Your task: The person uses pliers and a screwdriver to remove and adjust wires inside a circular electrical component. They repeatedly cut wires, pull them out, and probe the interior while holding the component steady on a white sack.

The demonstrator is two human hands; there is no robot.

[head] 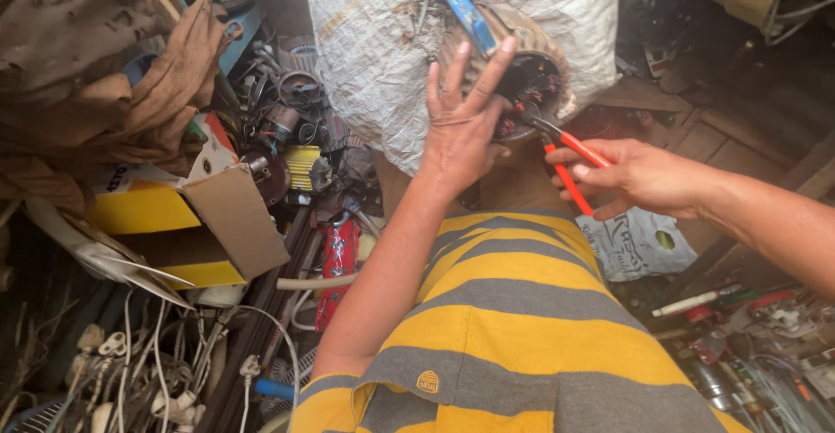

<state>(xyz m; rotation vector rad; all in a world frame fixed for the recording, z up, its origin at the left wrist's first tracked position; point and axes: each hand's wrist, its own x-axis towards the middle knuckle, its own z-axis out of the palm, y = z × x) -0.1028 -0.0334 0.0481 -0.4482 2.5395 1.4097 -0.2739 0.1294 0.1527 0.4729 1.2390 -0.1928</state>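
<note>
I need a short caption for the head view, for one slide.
Left hand steadies a motor while right hand works red pliers inside it.

Your right hand [639, 176] grips pliers [565, 159] with glossy red plastic handles and dull metal jaws; beside them the motor stator [522, 72] looks like rough, grimy metal; behind it the white sack [374, 42] is coarse woven plastic; left of it, matt cardboard box [230, 220].

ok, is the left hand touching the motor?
Touching. The head view shows the left hand laid on the motor's rim, fingers spread over its edge, while the right hand holds red-handled pliers.
</note>
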